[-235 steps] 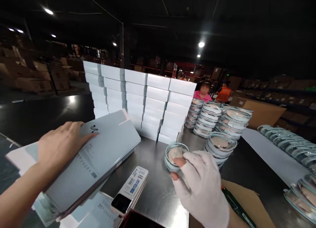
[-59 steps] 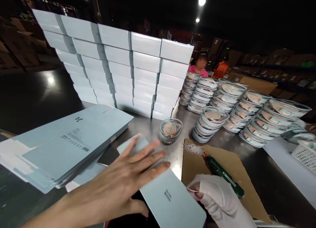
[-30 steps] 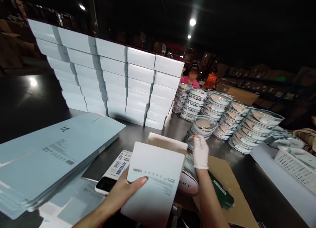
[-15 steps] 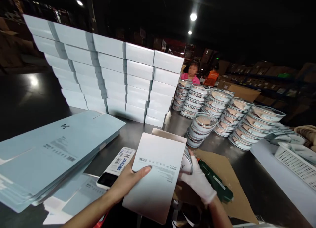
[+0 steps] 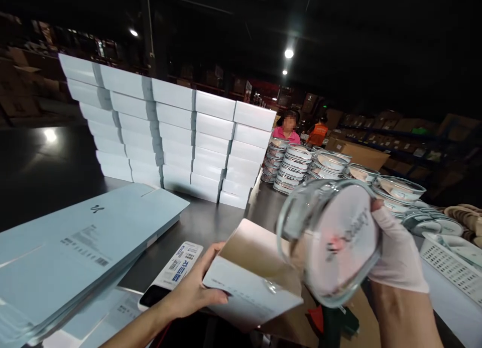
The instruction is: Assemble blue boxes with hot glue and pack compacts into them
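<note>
1. Fingers of my gloved right hand (image 5: 395, 252), right of centre, are wrapped around a glass container (image 5: 329, 240), tilted so its labelled lid faces the camera, just above the box's mouth.
2. Thumb and fingers of my bare left hand (image 5: 196, 293), lower centre, pinch the near edge of an open white box (image 5: 252, 280).
3. Stacked white boxes (image 5: 176, 137) stand at upper left; stacked glass containers (image 5: 297, 162) at centre right.
4. Flat blue cartons (image 5: 83, 242) lie at lower left.
</note>
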The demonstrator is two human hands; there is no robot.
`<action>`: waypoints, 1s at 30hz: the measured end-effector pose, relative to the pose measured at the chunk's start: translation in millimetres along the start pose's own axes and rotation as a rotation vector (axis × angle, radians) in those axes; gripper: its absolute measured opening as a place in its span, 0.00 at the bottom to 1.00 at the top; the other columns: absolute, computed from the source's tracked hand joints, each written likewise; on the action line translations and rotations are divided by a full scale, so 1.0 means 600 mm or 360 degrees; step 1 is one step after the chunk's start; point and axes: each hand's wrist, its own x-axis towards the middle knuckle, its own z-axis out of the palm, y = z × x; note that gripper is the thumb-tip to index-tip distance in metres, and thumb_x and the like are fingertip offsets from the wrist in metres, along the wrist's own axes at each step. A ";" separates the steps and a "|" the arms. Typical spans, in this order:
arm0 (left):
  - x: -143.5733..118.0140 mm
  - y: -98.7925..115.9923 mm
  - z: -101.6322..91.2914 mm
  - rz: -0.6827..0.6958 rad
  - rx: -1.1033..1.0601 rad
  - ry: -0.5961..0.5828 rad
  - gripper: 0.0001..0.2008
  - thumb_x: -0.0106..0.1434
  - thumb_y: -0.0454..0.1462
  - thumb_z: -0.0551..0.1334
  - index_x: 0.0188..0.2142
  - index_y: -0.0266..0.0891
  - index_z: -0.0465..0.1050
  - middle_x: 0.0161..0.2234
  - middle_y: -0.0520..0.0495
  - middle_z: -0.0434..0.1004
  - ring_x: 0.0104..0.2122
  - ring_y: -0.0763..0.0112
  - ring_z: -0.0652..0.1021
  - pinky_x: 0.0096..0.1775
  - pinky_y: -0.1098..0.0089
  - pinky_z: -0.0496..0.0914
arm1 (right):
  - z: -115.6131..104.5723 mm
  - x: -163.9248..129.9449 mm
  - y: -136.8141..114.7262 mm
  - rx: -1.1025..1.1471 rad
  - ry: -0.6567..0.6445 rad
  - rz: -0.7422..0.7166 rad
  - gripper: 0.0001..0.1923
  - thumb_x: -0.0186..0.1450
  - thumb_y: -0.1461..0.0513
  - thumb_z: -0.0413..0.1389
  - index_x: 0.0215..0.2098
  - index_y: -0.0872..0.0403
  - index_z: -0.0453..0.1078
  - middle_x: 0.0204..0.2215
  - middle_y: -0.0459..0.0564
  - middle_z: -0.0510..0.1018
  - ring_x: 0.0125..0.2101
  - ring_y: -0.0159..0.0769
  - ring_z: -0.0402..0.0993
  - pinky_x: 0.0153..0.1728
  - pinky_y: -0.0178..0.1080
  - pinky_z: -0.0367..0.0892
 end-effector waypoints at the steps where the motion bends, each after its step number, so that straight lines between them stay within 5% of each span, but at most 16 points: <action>1: 0.000 -0.001 0.002 0.0011 0.0003 -0.0025 0.49 0.40 0.55 0.80 0.58 0.42 0.68 0.47 0.44 0.79 0.46 0.49 0.78 0.47 0.60 0.72 | 0.021 -0.012 -0.013 -0.0027 -0.0099 0.0036 0.20 0.50 0.44 0.71 0.31 0.48 0.79 0.31 0.48 0.85 0.31 0.43 0.82 0.33 0.44 0.80; 4: -0.007 -0.007 0.002 0.0008 0.0018 0.0022 0.50 0.40 0.56 0.79 0.59 0.41 0.67 0.52 0.41 0.76 0.53 0.46 0.74 0.56 0.56 0.67 | 0.071 -0.068 -0.016 -0.0306 -0.0604 -0.0312 0.14 0.57 0.48 0.69 0.36 0.46 0.83 0.44 0.50 0.85 0.46 0.46 0.82 0.47 0.45 0.78; 7: -0.020 -0.024 -0.003 -0.0036 0.0018 0.0146 0.54 0.42 0.59 0.78 0.62 0.41 0.61 0.56 0.38 0.73 0.55 0.43 0.71 0.59 0.53 0.64 | 0.076 -0.128 0.035 -0.0523 -0.0931 -0.0640 0.29 0.61 0.47 0.67 0.59 0.39 0.73 0.64 0.48 0.73 0.64 0.48 0.68 0.62 0.46 0.66; 9: -0.029 -0.038 -0.007 -0.0080 0.0003 0.0184 0.60 0.42 0.61 0.76 0.66 0.40 0.54 0.54 0.36 0.73 0.52 0.42 0.74 0.55 0.49 0.68 | 0.062 -0.157 0.090 -0.0386 -0.0743 -0.0579 0.35 0.64 0.46 0.65 0.67 0.36 0.63 0.69 0.47 0.66 0.68 0.44 0.62 0.67 0.46 0.60; 11: -0.036 -0.049 -0.013 -0.0106 -0.0014 0.0217 0.64 0.43 0.62 0.76 0.69 0.40 0.45 0.55 0.34 0.73 0.52 0.41 0.75 0.55 0.47 0.69 | 0.049 -0.177 0.145 -0.0151 -0.0416 -0.0484 0.26 0.68 0.49 0.61 0.63 0.35 0.64 0.67 0.46 0.68 0.67 0.42 0.64 0.68 0.48 0.57; 13: -0.043 -0.052 -0.018 0.0024 0.0002 0.0289 0.64 0.45 0.62 0.75 0.70 0.44 0.42 0.62 0.32 0.65 0.59 0.38 0.70 0.60 0.44 0.63 | 0.047 -0.193 0.189 -0.0057 -0.0352 -0.0386 0.22 0.69 0.49 0.60 0.60 0.37 0.67 0.66 0.48 0.69 0.66 0.46 0.65 0.68 0.52 0.57; 16: -0.049 -0.041 -0.019 0.0446 0.0162 0.0288 0.52 0.50 0.65 0.70 0.66 0.47 0.56 0.71 0.34 0.50 0.69 0.35 0.55 0.67 0.44 0.52 | 0.072 -0.222 0.227 -0.0093 -0.0579 -0.0266 0.34 0.65 0.39 0.57 0.64 0.42 0.66 0.71 0.54 0.61 0.70 0.57 0.56 0.65 0.57 0.61; 19: -0.050 -0.025 -0.008 0.0663 0.0344 0.0227 0.33 0.63 0.64 0.59 0.53 0.43 0.73 0.70 0.37 0.52 0.69 0.36 0.56 0.66 0.48 0.56 | 0.111 -0.254 0.246 -0.0117 -0.0447 -0.0327 0.33 0.64 0.36 0.54 0.56 0.46 0.76 0.73 0.54 0.56 0.70 0.62 0.54 0.61 0.56 0.67; 21: -0.049 -0.019 0.003 0.0608 0.0367 0.0355 0.26 0.72 0.58 0.52 0.50 0.43 0.74 0.68 0.38 0.58 0.67 0.42 0.61 0.64 0.52 0.58 | 0.133 -0.269 0.254 -0.0200 -0.0267 -0.0260 0.28 0.68 0.41 0.55 0.56 0.48 0.76 0.71 0.55 0.61 0.67 0.60 0.60 0.59 0.54 0.70; 24: -0.043 -0.010 0.015 0.0452 0.0283 0.0645 0.16 0.76 0.50 0.51 0.55 0.47 0.65 0.66 0.40 0.60 0.66 0.52 0.64 0.62 0.57 0.62 | 0.141 -0.272 0.256 -0.0343 -0.0174 0.0006 0.33 0.71 0.48 0.53 0.72 0.45 0.55 0.68 0.55 0.66 0.66 0.53 0.64 0.58 0.50 0.70; 27: -0.036 0.004 0.005 0.0288 0.0360 0.0564 0.16 0.75 0.49 0.51 0.57 0.48 0.66 0.69 0.41 0.57 0.68 0.52 0.61 0.64 0.55 0.61 | 0.092 -0.248 0.242 -0.0388 -0.0204 0.0007 0.41 0.68 0.50 0.56 0.74 0.41 0.43 0.68 0.54 0.67 0.64 0.50 0.67 0.56 0.50 0.71; 30: -0.031 0.017 -0.024 0.0127 0.0545 0.0244 0.19 0.73 0.52 0.54 0.52 0.49 0.77 0.66 0.43 0.67 0.69 0.45 0.60 0.66 0.50 0.58 | -0.016 -0.214 0.226 -0.0636 -0.0021 -0.0001 0.38 0.61 0.50 0.63 0.66 0.45 0.59 0.60 0.57 0.75 0.58 0.52 0.74 0.54 0.52 0.71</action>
